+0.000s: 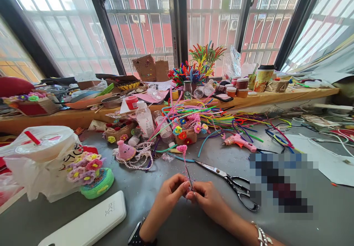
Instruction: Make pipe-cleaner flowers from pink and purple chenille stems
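Observation:
Fingertips of my left hand [172,191] are pinched together near the middle of the table, on the lower stem of a pink pipe cleaner [181,149]. Its fluffy, curled top stands upright above both hands. My right hand [208,199] is closed close against the left one. From its fingers a thin dark pointed tool [189,176] rises beside the stem; whether it is a blade or a wire I cannot tell. The fingers hide the lower ends of both. Large black-handled scissors [225,178] lie on the table to the right of my hands.
A white power bank [88,220], a fuzzy flower pot [96,182] and a bagged cup [41,154] stand left. Ahead are pearl strings [142,157], plastic bottles [145,120] and heaped pipe cleaners [215,115]. A pink glue gun [239,141] lies right, near a blurred-out patch.

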Demonstrator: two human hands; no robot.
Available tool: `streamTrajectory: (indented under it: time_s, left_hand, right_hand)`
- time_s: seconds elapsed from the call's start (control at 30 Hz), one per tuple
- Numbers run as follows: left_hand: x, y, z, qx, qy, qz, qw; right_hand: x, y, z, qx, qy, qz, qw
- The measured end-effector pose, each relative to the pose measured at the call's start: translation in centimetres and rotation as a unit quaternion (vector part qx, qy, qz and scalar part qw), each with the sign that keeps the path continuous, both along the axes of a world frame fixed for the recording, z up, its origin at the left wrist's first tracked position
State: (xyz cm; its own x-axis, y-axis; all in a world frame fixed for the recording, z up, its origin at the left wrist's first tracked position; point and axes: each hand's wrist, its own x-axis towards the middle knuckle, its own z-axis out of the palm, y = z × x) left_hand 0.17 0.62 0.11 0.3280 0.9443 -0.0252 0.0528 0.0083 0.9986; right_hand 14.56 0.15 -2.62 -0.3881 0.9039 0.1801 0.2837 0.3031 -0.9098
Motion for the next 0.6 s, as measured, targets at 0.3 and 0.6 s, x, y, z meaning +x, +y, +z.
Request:
streamTrajectory:
  time_s: [0.3, 0.6]
  left_hand:
    - [0.08, 0.01, 0.11, -0.005, -0.001, 0.012, 1.0]
    - [0.12, -0.1, 0.25, 0.001, 0.014, 0.021, 1.0]
  right_hand:
    - [0.14, -0.12, 0.36, 0.012, 0.004, 0.036, 0.999]
    - [0.03, -0.08, 0.06, 0.026, -0.015, 0.025, 0.999]
